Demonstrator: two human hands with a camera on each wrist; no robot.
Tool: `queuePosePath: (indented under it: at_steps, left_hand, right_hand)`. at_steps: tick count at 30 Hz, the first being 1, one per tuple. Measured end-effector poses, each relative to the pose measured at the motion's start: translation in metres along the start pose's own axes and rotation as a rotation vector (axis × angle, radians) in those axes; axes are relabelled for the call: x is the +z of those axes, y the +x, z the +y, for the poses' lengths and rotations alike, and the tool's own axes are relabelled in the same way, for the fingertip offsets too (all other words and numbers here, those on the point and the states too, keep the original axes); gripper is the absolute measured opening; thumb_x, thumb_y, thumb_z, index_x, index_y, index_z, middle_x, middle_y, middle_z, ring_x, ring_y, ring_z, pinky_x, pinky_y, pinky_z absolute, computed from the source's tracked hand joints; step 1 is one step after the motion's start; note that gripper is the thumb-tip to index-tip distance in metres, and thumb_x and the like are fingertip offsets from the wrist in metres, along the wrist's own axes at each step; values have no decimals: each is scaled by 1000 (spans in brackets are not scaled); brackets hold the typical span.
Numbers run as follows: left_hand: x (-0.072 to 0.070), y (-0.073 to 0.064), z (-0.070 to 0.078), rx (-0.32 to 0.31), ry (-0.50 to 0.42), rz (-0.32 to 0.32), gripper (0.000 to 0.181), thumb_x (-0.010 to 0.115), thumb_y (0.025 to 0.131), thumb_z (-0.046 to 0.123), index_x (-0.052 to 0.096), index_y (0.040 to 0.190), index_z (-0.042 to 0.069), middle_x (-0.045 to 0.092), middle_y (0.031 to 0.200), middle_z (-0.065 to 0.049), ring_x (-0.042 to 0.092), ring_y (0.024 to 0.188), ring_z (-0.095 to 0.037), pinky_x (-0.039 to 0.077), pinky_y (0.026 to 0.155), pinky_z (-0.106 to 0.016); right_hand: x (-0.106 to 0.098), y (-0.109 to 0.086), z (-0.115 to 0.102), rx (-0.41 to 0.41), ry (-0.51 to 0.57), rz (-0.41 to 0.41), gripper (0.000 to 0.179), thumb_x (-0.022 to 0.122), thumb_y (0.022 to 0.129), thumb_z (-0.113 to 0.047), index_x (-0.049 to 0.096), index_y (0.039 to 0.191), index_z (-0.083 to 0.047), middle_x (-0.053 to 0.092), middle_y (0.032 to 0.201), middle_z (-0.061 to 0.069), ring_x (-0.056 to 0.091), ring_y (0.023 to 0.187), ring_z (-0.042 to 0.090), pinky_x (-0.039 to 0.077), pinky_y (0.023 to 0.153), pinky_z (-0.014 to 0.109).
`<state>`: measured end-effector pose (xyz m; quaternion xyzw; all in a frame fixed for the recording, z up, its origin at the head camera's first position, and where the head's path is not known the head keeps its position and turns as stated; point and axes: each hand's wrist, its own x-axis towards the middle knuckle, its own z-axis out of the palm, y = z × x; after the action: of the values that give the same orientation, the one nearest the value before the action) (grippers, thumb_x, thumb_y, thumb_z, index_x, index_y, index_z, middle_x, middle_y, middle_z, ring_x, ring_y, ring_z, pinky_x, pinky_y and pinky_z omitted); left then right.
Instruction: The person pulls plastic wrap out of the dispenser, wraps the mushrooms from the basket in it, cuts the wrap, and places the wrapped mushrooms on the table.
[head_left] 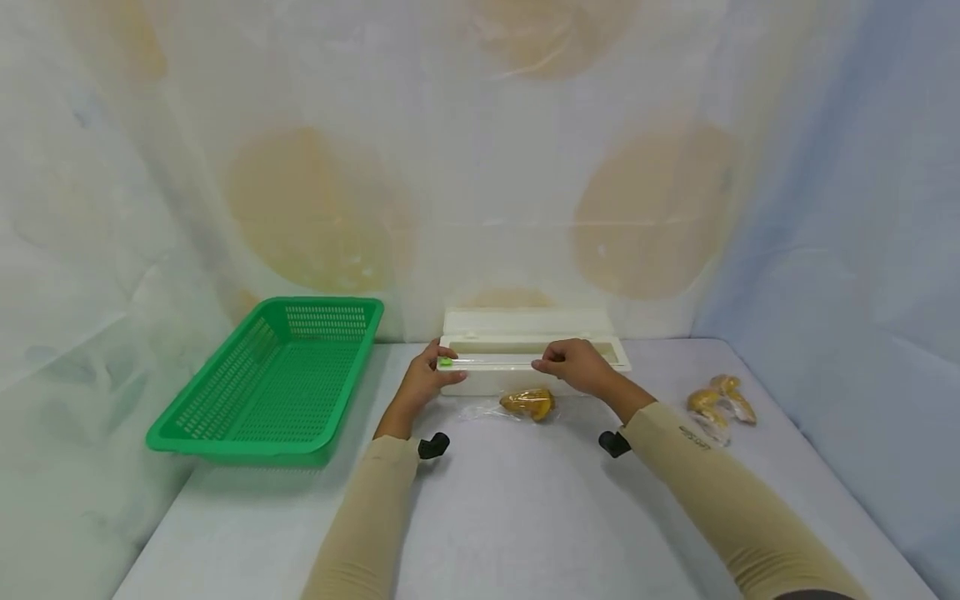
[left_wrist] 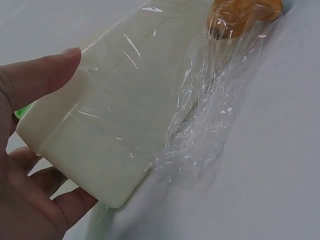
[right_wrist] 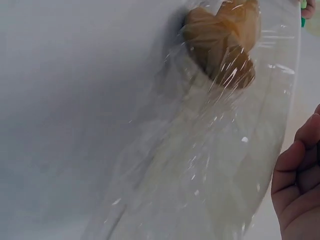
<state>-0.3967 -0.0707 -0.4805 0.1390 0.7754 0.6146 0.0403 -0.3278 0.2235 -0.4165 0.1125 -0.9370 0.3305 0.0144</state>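
A white cling film dispenser box (head_left: 487, 382) stands at the back of the table with its lid (head_left: 525, 321) raised. My left hand (head_left: 423, 379) grips its left end, thumb on the front and fingers around the back and underside, beside a small green slider (head_left: 446, 362). Clear cling film (left_wrist: 135, 95) hangs over the box's front and gathers around an orange-brown lumpy piece (head_left: 528, 404) on the table. My right hand (head_left: 581, 365) is at the box's top front edge with curled fingers; whether it pinches the film or the cutter strip is hidden.
A green perforated basket (head_left: 330, 433) stands on the left of the table. Some yellow-brown pieces in clear film (head_left: 720, 400) lie at the right. A patterned curtain (head_left: 480, 167) hangs behind the table. Dark wrist-camera mounts (head_left: 433, 446) jut inward from both sleeves.
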Motion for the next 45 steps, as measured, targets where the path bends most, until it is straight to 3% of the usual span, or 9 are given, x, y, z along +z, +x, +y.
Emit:
queuePosePath:
  at_steps: [3, 9, 15, 20, 25, 28, 35, 40, 45]
  left_hand:
    - [0, 3, 1, 29, -5, 19, 40, 83, 78, 17, 61, 108, 3, 18, 160, -4, 20, 143, -33, 25, 113, -40]
    - [0, 3, -2, 57, 25, 48, 33, 83, 77, 15, 62, 100, 5, 21, 159, -4, 21, 143, -30, 23, 113, -42]
    - [2, 4, -7, 117, 61, 57, 28, 84, 77, 17, 64, 95, 8, 25, 158, -1, 23, 143, -26, 28, 111, -41]
    - [2, 3, -9, 140, 66, 38, 30, 84, 78, 21, 62, 95, 9, 25, 158, -3, 24, 143, -27, 28, 111, -43]
    - [1, 5, -11, 145, 72, 36, 32, 84, 78, 23, 60, 96, 10, 24, 158, -4, 24, 143, -28, 30, 109, -46]
    - [1, 6, -12, 137, 78, 43, 31, 83, 79, 23, 61, 96, 12, 25, 158, -2, 27, 141, -33, 32, 108, -48]
    - [-1, 5, -13, 133, 73, 49, 29, 84, 78, 18, 63, 98, 13, 26, 158, 2, 31, 139, -35, 34, 107, -47]
    - [-2, 6, -12, 140, 100, 68, 29, 84, 76, 14, 65, 97, 13, 29, 157, 0, 34, 137, -35, 34, 107, -47]
    - [-2, 8, -13, 135, 90, 73, 29, 85, 75, 12, 65, 96, 11, 31, 156, 0, 35, 136, -36, 35, 106, -46]
  right_hand:
    - [4, 9, -8, -25, 15, -10, 34, 66, 93, -39, 66, 90, -6, 53, 73, 3, 46, 69, 19, 38, 59, 33]
    - [21, 25, -28, -75, 27, -51, 21, 68, 93, -34, 70, 94, -13, 64, 87, 7, 50, 73, 19, 44, 63, 33]
    - [43, 38, -46, -145, 6, -85, 13, 68, 93, -29, 72, 97, -18, 66, 89, -5, 56, 76, 16, 49, 67, 32]
    - [63, 45, -59, -256, -79, -39, 9, 68, 93, -23, 73, 98, -18, 66, 91, -10, 58, 81, 11, 50, 71, 29]
    - [81, 53, -72, -339, -238, 51, 13, 68, 93, -25, 75, 97, -15, 66, 90, -8, 59, 81, 10, 49, 74, 30]
    - [90, 59, -79, -266, -276, 101, 19, 66, 94, -33, 75, 94, -16, 66, 85, -8, 58, 75, 9, 48, 68, 29]
    - [99, 68, -93, -49, -227, 132, 36, 64, 90, -51, 74, 80, -17, 64, 72, -9, 54, 63, 11, 43, 52, 28]
    - [101, 72, -98, 3, -272, 128, 43, 62, 89, -57, 65, 69, -19, 58, 62, -8, 51, 58, 13, 39, 49, 28]
    - [102, 75, -99, 28, -289, 115, 38, 64, 90, -52, 67, 72, -18, 58, 61, -8, 52, 58, 13, 40, 48, 28]
